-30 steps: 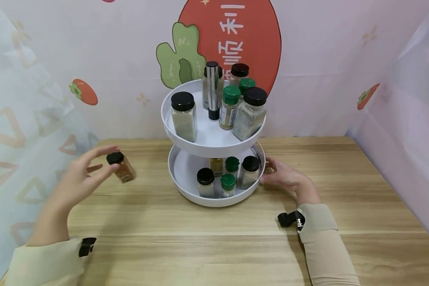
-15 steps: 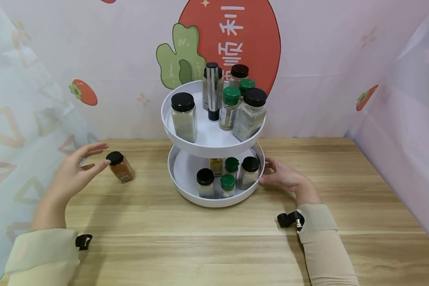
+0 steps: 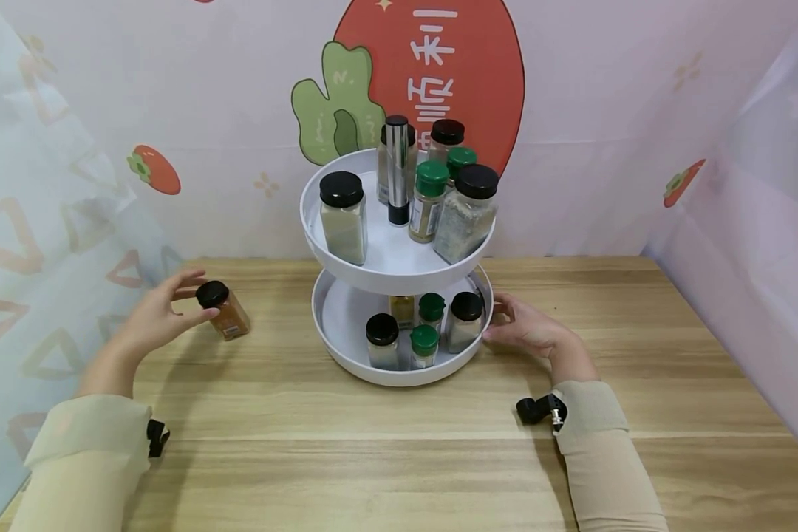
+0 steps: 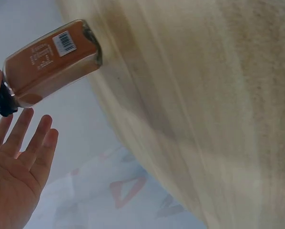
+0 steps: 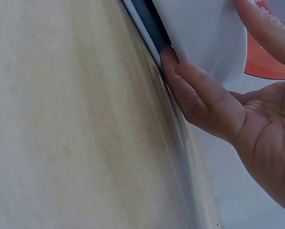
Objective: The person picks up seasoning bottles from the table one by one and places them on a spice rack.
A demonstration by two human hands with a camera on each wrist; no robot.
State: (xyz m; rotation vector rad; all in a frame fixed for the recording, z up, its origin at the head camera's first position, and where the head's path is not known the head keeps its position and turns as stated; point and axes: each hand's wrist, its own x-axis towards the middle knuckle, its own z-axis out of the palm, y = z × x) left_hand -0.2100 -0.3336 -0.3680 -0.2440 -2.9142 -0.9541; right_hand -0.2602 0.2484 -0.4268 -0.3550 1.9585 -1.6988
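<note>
A spice jar (image 3: pixel 229 318) of reddish-brown powder with a black lid stands on the table at the left. My left hand (image 3: pixel 162 314) is around its upper part, thumb at the lid and the other fingers extended behind. In the left wrist view, the left fingers (image 4: pixel 40 138) are straight and spread near the jar's lid. My right hand (image 3: pixel 525 325) holds the right side of a white two-tier spice rack (image 3: pixel 399 281) at its lower tray. The right wrist view shows bent right fingers (image 5: pixel 199 90) against the tray's outer wall.
Black-lidded and green-lidded jars and a silver cylinder (image 3: pixel 397 166) stand on the upper tier. Several smaller jars, including a green-capped one (image 3: pixel 424 343), sit in the lower tray. A patterned cloth (image 3: pixel 239 111) rises behind the wooden table (image 3: pixel 386 451).
My left hand drew slightly away from the jar, then came back in, its thumb now at the lid. The jar, the rack and my right hand stay in place.
</note>
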